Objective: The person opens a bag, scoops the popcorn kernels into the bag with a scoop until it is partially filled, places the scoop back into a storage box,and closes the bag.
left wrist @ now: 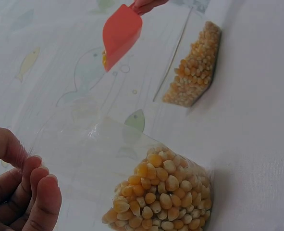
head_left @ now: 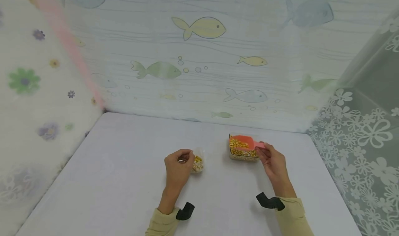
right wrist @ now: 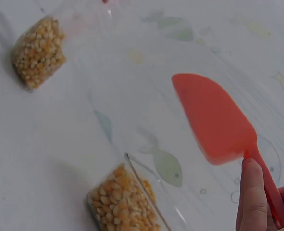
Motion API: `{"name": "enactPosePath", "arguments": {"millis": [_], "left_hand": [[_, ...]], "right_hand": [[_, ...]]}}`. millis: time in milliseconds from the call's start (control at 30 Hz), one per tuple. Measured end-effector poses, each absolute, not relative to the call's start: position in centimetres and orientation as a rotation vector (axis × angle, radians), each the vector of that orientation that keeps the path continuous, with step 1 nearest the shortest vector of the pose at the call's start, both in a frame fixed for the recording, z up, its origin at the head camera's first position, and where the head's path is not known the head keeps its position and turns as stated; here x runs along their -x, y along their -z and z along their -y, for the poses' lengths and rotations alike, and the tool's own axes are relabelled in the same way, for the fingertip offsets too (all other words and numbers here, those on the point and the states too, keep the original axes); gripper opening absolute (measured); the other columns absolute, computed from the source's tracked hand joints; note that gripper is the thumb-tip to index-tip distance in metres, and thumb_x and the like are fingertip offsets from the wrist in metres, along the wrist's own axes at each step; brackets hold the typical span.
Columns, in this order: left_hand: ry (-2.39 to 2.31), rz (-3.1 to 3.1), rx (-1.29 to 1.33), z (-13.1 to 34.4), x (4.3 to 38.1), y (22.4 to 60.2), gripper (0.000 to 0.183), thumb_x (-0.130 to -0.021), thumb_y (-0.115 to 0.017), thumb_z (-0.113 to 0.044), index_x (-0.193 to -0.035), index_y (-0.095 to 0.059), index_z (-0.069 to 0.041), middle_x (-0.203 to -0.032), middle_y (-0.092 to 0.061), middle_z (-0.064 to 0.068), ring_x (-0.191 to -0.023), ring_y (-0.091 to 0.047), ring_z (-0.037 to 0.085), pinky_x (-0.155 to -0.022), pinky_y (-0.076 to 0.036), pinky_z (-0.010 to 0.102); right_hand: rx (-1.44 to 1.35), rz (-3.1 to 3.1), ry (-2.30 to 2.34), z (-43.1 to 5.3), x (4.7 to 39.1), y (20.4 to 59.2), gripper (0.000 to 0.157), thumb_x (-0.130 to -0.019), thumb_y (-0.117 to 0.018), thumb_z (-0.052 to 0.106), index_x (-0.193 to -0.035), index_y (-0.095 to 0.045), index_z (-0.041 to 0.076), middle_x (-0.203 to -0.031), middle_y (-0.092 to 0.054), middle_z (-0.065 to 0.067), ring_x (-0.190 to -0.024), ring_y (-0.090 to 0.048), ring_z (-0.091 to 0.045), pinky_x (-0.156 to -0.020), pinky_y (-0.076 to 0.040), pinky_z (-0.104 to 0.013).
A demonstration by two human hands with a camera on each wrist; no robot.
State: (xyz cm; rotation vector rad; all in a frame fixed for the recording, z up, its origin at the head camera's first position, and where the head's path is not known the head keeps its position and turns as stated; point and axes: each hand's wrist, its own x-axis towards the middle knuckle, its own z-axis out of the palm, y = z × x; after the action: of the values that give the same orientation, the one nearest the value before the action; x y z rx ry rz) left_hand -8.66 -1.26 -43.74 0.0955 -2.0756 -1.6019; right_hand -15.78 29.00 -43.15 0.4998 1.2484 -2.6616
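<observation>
A red scoop (head_left: pixel 246 142) carrying yellow corn kernels is held by its handle in my right hand (head_left: pixel 274 163). It hovers over a clear rectangular container (head_left: pixel 244 157) partly filled with kernels; the right wrist view shows the underside of the scoop (right wrist: pixel 214 120). My left hand (head_left: pixel 179 166) pinches the upper edge of a clear plastic bag (left wrist: pixel 93 139), seen best in the left wrist view. Corn kernels (left wrist: pixel 161 192) fill the lower part of that bag, which stands on the table to the left of the container.
The white table (head_left: pixel 124 180) runs back to a curtain printed with fish (head_left: pixel 207 27). Flowered cloth (head_left: pixel 25 80) hangs at the left, and a lace-like white flower pattern (head_left: pixel 371 166) borders the right side. A black strap mount (head_left: pixel 270 202) sits at the right wrist.
</observation>
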Motion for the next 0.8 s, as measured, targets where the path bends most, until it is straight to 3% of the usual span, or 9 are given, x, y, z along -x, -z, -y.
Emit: {"name": "enactPosePath", "arguments": {"millis": [267,800], "left_hand": [[1.589,2.085,-0.123,1.2,8.7,43.6,0.005,-0.088,-0.074,0.003,-0.087,-0.078,0.000,-0.071,-0.069,0.008,-0.066,-0.063,0.017,-0.057,-0.052,0.020],[1.578,2.112,-0.105,1.4,8.6,43.6,0.007,-0.088,-0.072,0.001,-0.086,-0.077,-0.002,-0.071,-0.068,0.005,-0.067,-0.062,0.014,-0.058,-0.052,0.021]], "right_hand": [[-0.426,-1.349,2.587,-27.3,14.9,43.0,0.032,-0.108,-0.049,0.015,-0.088,-0.074,0.010,-0.080,-0.074,-0.004,-0.078,-0.075,-0.011,-0.080,-0.058,-0.021],[-0.347,-1.404,2.510,-22.9,14.2,43.1,0.027,-0.107,-0.050,0.012,-0.092,-0.072,0.009,-0.084,-0.076,-0.005,-0.081,-0.075,-0.015,-0.081,-0.059,-0.026]]}}
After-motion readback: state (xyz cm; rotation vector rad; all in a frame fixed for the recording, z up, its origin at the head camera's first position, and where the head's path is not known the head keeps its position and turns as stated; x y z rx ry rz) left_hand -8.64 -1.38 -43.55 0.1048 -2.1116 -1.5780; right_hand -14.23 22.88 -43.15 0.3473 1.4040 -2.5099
